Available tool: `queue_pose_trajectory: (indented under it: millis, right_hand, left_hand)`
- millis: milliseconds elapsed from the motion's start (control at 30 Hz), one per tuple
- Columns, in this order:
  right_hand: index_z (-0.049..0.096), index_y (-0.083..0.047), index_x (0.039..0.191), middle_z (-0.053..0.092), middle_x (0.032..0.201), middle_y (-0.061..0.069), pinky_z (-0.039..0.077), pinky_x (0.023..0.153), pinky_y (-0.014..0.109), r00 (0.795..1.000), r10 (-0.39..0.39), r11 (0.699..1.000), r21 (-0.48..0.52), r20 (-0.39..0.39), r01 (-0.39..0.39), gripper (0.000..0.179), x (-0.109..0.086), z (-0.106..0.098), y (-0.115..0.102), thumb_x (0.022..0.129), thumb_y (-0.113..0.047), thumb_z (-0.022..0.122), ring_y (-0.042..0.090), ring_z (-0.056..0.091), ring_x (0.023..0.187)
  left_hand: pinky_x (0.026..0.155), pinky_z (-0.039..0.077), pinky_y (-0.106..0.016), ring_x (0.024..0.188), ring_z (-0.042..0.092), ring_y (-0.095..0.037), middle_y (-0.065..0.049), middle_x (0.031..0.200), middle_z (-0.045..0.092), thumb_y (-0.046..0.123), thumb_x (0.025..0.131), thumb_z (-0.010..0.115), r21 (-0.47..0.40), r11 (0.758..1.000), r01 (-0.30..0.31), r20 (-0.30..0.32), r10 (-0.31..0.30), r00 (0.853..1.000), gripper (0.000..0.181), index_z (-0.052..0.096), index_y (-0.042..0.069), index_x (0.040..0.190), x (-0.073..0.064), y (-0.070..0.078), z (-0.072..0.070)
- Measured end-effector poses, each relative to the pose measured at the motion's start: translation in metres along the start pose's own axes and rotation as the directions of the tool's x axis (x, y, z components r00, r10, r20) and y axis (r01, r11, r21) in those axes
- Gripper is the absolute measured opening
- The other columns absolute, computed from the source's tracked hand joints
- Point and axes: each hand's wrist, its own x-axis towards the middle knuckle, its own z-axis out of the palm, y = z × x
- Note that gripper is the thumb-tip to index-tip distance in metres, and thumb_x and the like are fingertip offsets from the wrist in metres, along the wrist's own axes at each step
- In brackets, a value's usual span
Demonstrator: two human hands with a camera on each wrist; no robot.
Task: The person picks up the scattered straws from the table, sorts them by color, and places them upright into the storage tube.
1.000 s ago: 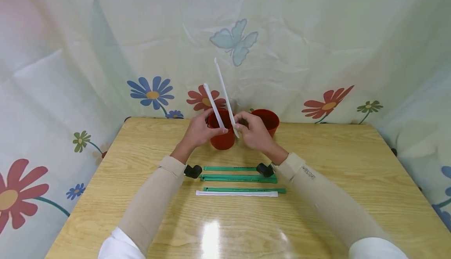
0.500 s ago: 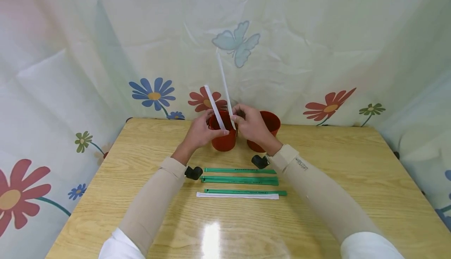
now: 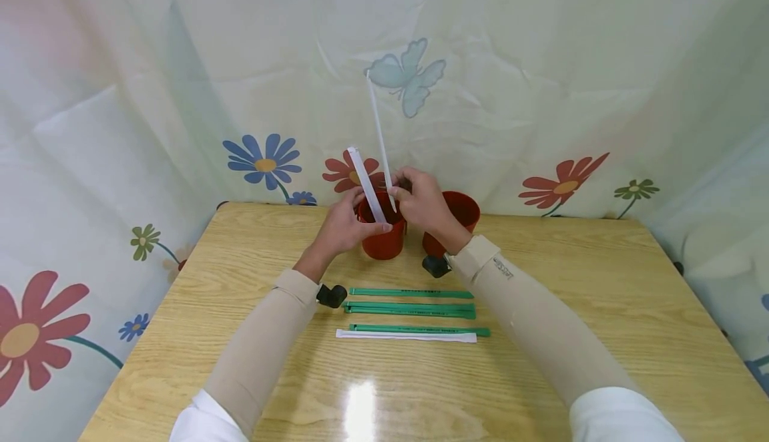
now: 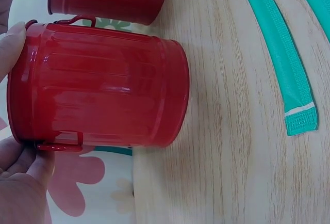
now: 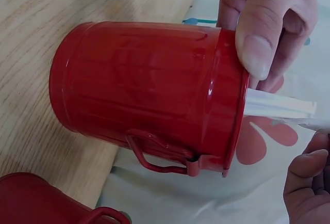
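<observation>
My left hand [image 3: 344,227] grips the rim of a red metal bucket [image 3: 383,246], its thumb at the near side. In the left wrist view, fingers touch the rim of this bucket [image 4: 108,84] beside a small handle. A white paper-wrapped straw [image 3: 364,178] leans out of the bucket's mouth. My right hand [image 3: 422,199] pinches a second white wrapped straw [image 3: 378,128] near its lower end. That end is over the bucket's opening, and the straw points up, tilted left. The right wrist view shows the bucket [image 5: 149,79] from its other side, the right fingers pinching the straw beyond its rim.
Just right of the first bucket stands another red bucket [image 3: 465,209], partly behind my right wrist. Several green wrapped straws [image 3: 414,293] and one white wrapped straw [image 3: 405,336] lie crosswise on the wooden table [image 3: 288,388]. A flowered cloth [image 3: 510,95] hangs behind the table.
My right hand has moved up and slightly left, bringing the straw's lower end from beside the bucket's rim to over its opening. The left hand keeps its grip on the bucket.
</observation>
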Motion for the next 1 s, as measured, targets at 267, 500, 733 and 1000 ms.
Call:
queue_pose_trajectory:
  millis: [267,500,733,1000]
  right_hand:
    - [0.064,-0.001,0.101,0.061,0.092,0.014,0.049,0.074,0.032,1.0,0.012,1.0,-0.021,0.01,-0.012,0.009,0.005,0.001,0.002,0.097,-0.008,0.059,0.026,0.055,0.085]
    - [0.071,-0.003,0.108,0.07,0.107,0.012,0.055,0.086,0.039,0.999,0.037,0.998,-0.042,0.033,-0.035,0.02,0.003,-0.003,0.009,0.096,-0.016,0.063,0.026,0.061,0.095]
    - [0.072,-0.003,0.108,0.072,0.105,0.011,0.055,0.079,0.035,0.999,0.031,0.999,-0.037,0.036,-0.03,0.022,-0.016,-0.011,0.019,0.095,-0.019,0.065,0.025,0.062,0.09]
    - [0.072,-0.003,0.105,0.073,0.102,0.011,0.056,0.078,0.033,0.997,-0.01,0.999,-0.034,0.076,0.012,0.018,-0.045,-0.022,0.022,0.094,-0.016,0.067,0.023,0.065,0.087]
  left_hand:
    - [0.107,0.049,-0.044,0.125,0.057,-0.023,-0.003,0.138,0.061,0.041,0.074,0.085,0.006,1.0,-0.014,0.002,0.014,1.0,0.092,0.036,0.012,0.146,0.0,-0.002,0.0]
    - [0.107,0.049,-0.043,0.127,0.054,-0.021,0.0,0.141,0.06,0.046,0.074,0.084,0.017,1.0,-0.011,0.005,0.011,1.0,0.094,0.035,0.015,0.147,0.0,-0.003,0.0]
    - [0.1,0.054,-0.042,0.122,0.058,-0.022,0.003,0.137,0.061,0.046,0.073,0.085,-0.003,1.0,0.008,0.015,-0.008,1.0,0.092,0.035,0.018,0.146,0.0,-0.003,0.0]
    - [0.099,0.054,-0.043,0.123,0.056,-0.02,0.003,0.139,0.06,0.049,0.072,0.085,0.016,1.0,0.011,0.012,-0.012,1.0,0.095,0.035,0.018,0.147,0.001,-0.005,0.001]
